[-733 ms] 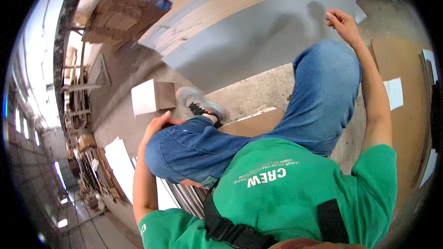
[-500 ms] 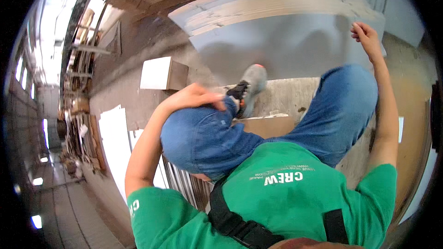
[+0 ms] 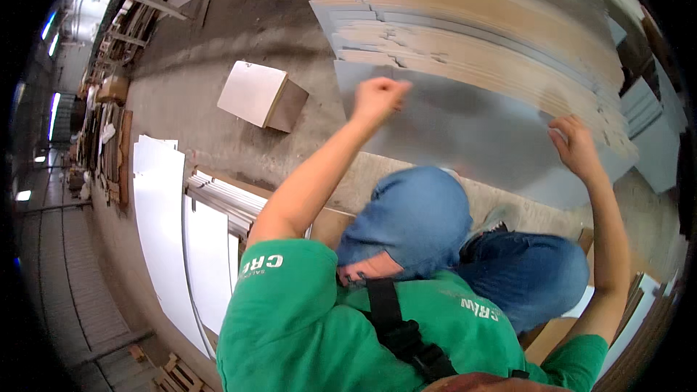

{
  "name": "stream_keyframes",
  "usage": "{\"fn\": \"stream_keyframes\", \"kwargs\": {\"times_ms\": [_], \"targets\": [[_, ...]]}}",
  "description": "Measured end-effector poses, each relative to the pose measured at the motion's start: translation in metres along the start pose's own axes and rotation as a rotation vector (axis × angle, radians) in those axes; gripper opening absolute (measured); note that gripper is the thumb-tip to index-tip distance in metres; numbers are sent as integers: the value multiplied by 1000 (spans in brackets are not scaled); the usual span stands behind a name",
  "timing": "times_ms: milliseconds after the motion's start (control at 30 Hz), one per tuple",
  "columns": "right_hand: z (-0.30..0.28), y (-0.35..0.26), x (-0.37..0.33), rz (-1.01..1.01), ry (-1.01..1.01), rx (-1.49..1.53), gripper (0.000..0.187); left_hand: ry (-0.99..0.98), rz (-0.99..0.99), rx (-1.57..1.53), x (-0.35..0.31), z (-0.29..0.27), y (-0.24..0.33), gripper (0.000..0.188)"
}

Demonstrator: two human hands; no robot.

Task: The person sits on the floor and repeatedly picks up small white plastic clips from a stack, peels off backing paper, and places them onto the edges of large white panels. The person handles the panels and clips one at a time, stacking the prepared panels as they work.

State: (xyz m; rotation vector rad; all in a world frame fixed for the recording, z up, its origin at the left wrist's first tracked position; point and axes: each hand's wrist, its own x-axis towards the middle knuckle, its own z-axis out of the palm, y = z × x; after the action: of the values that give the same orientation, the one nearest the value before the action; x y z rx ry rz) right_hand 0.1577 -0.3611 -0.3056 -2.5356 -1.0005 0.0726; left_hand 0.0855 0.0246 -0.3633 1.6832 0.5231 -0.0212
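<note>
My left hand (image 3: 379, 104) is raised, its fingers curled in with nothing visible in them. It hovers over the left end of a large grey flat sheet (image 3: 465, 131), with no contact that I can make out. Toward the sheet's right end, my right hand (image 3: 573, 147) is held up with bent fingers and the thumb apart, holding nothing I can see. Beyond the grey sheet rises a stack of flat sheets (image 3: 501, 51) with pale, partly ragged edges. My bent knees, in blue jeans, are below and between my hands.
A white-topped box (image 3: 253, 93) stands on the concrete floor to the left. Long white panels (image 3: 160, 225) and a bundle of pale strips (image 3: 229, 196) lie near my left side. More brown and white sheets (image 3: 632, 319) stand at the lower right. A rack (image 3: 134, 22) lines the far left.
My left hand has moved from over my knee out toward the grey sheet. My right hand is lower in the picture. My legs have shifted, and the view has turned.
</note>
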Motion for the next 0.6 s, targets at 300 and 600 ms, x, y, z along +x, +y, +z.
{"fn": "stream_keyframes", "kwargs": {"times_ms": [300, 600], "targets": [[48, -20, 57, -65, 79, -56, 18, 502, 124, -72, 71, -81, -33, 29], [55, -17, 46, -45, 141, -70, 23, 288, 29, -136, 74, -83, -25, 24]]}}
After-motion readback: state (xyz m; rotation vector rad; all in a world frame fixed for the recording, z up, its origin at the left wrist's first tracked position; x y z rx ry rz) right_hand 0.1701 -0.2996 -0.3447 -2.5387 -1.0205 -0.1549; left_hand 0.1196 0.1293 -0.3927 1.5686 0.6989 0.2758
